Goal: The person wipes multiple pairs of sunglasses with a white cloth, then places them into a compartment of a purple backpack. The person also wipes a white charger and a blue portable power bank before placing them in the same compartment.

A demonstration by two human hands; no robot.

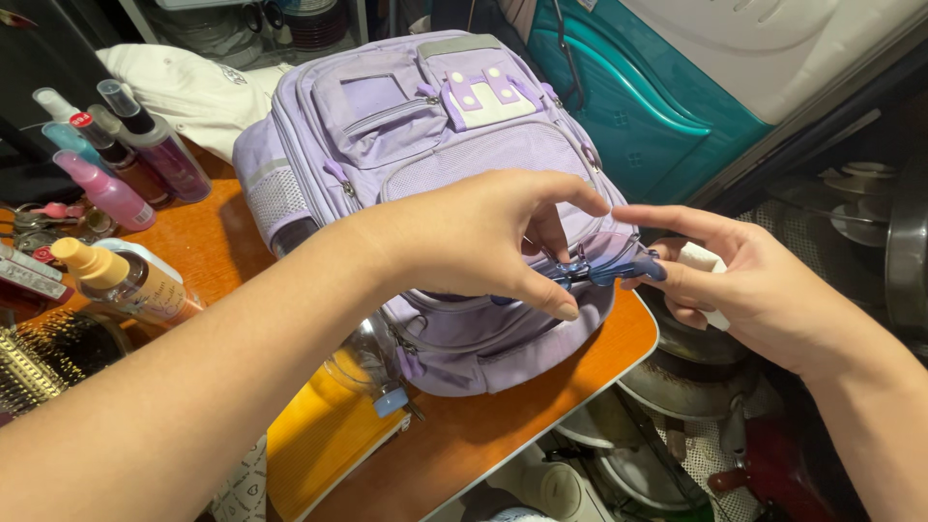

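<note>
Fingers (565,307) of my left hand (474,237) are pinched together on a small blue clip (590,273) at the near right edge of the lilac backpack (435,145), thumb below and forefinger arched over it. My right hand (764,290) meets it from the right: its thumb and forefinger close on the other end of the same blue clip, while the curled fingers behind tuck a small white object (701,259) against the palm. So the clip sits directly between both sets of fingertips, touching each, just above the backpack's lower zip pockets. I see the backpack lying flat on an orange counter (483,435), its top pointing far. Left of it stand several spray bottles (126,159) with pink and purple liquid, a cream pump bottle (121,280) nearer, and a hairbrush (39,362) at the left edge. A white cap (184,92) lies beyond the backpack's far left corner.
</note>
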